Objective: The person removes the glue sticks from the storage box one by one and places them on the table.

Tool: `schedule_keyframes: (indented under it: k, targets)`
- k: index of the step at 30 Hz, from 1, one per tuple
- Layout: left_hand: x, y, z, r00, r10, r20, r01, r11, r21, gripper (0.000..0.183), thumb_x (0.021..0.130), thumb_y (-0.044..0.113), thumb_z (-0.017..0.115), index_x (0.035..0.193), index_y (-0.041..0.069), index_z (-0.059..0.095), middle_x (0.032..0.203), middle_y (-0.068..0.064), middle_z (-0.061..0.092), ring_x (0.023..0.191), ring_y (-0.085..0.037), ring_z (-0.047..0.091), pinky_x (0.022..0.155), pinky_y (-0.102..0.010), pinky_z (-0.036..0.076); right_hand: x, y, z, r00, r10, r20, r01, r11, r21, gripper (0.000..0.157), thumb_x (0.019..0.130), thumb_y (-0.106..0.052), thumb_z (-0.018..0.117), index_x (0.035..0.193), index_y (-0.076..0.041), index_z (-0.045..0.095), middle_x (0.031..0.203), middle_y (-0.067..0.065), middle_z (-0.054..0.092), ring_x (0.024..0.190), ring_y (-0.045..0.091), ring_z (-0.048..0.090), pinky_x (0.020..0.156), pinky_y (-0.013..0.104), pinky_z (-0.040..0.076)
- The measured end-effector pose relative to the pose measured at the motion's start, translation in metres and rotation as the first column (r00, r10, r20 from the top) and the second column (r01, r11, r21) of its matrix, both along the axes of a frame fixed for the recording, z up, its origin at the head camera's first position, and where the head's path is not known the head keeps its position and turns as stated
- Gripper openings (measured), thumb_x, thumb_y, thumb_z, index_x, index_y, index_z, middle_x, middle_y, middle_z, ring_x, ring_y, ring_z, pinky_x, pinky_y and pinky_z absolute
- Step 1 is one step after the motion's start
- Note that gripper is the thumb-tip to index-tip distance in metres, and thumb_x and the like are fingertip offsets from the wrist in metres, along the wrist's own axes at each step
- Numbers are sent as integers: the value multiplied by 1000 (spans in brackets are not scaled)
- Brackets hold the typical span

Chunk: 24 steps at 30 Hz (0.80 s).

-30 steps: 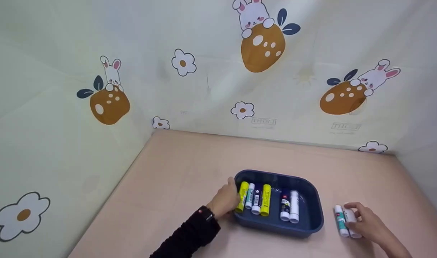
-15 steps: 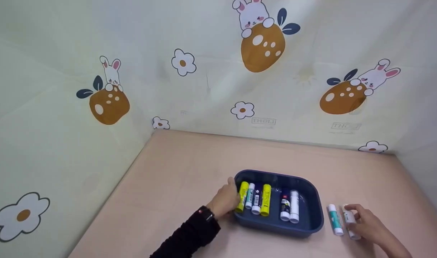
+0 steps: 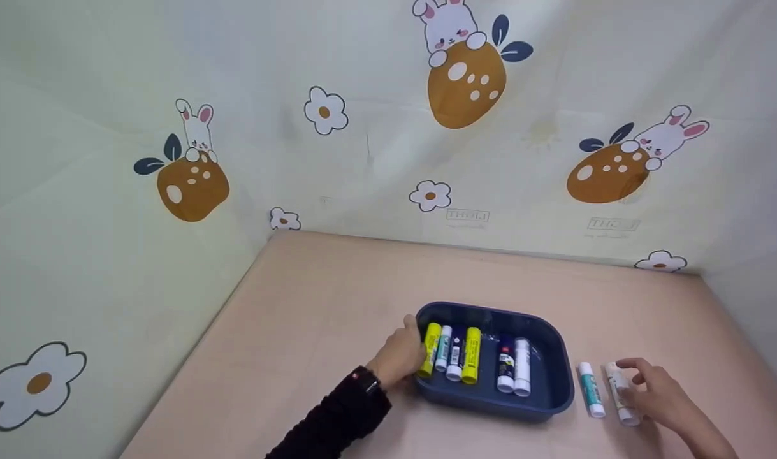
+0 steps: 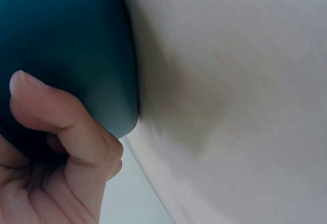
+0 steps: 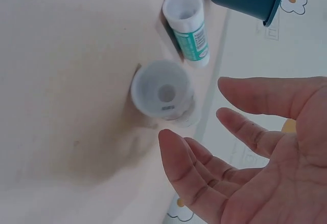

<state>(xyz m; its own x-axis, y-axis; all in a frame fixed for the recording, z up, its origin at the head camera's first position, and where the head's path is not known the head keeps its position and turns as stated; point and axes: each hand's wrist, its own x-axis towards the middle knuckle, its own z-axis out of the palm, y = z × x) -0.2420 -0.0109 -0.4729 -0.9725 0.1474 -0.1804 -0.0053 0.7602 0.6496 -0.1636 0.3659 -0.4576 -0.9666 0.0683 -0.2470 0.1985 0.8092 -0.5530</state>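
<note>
My left hand (image 3: 398, 354) grips the left wall of a dark blue bin (image 3: 484, 409), its thumb against the outside in the left wrist view. Several glue sticks lie inside: two yellow ones, one of them the yellow stick (image 3: 471, 356), a teal-and-white one, two dark ones with white ends, and a white one (image 3: 522, 366). To the right of the bin my right hand (image 3: 662, 396) hovers with loosely bent, spread fingers beside a clear-and-white glue stick (image 5: 162, 88) lying on the table. A teal-and-white glue stick (image 3: 591, 390) lies between that stick and the bin.
The bin stands on a beige table (image 3: 337, 287). Behind and to the left rise pale sheet walls (image 3: 363, 159) printed with rabbits, orange fruit and flowers. A dark sleeve (image 3: 334, 414) covers the left forearm.
The teal-and-white glue stick has shifted left, away from the clear-and-white one and closer to the bin. My right fingers have loosened from the clear-and-white stick. The left hand stays on the bin.
</note>
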Motion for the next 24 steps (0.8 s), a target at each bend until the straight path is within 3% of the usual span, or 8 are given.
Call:
schedule_keyframes:
  k: [11,19,24]
  targets:
    - [0,-1,0,1000,-14,6,14,1000,21,48,88,6,49,131,-3,30,84,-16,53,62,-23,53,45,-30,43,-1,-23,18,996,50,-77,-50,999,8,52,86,-12,59,129,9,38,109,33,45,81,24,53,61,34,52]
    - [0,0,1,1000,0,8,0,1000,17,48,88,7,50,131,-3,31,89,-18,54,65,-24,54,46,-31,43,2,-45,33,977,114,-182,-107,993,49,48,84,-12,63,126,5,44,107,27,50,80,23,52,62,32,44]
    - [0,1,1,1000,12,17,-12,1000,8,51,88,8,50,134,-3,29,91,-19,54,64,-25,54,45,-30,42,2,-60,40,970,124,-208,-117,992,43,49,84,-12,62,127,4,45,108,26,49,81,23,53,64,32,44]
